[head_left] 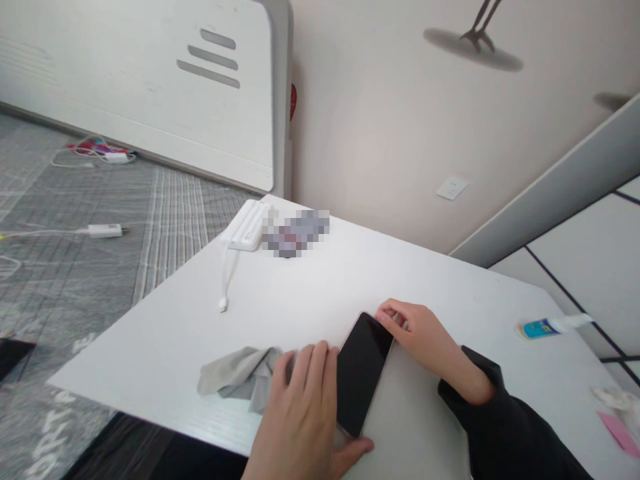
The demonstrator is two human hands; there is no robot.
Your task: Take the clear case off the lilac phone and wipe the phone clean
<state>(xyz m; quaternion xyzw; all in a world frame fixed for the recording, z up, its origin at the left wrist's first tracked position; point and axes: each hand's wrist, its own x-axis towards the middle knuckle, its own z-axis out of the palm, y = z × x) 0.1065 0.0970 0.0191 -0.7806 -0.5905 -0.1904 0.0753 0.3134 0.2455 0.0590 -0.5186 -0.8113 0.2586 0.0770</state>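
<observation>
Left hand (305, 407) flat beside phone (363, 373), fingers seemingly pressing cloth (240, 377); right hand (425, 337) pinches its top corner.

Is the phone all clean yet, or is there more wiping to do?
Not finished, it seems. The phone lies on the white table with a dark, clear-looking screen. The left hand presses the grey cloth beside it; the right hand steadies its top corner. The cloth isn't put away.

Phone (361, 373) on table (300, 300), between hands; cloth (237, 377) left of it, power strip (247, 227) behind, tube (543, 327) far right.
</observation>
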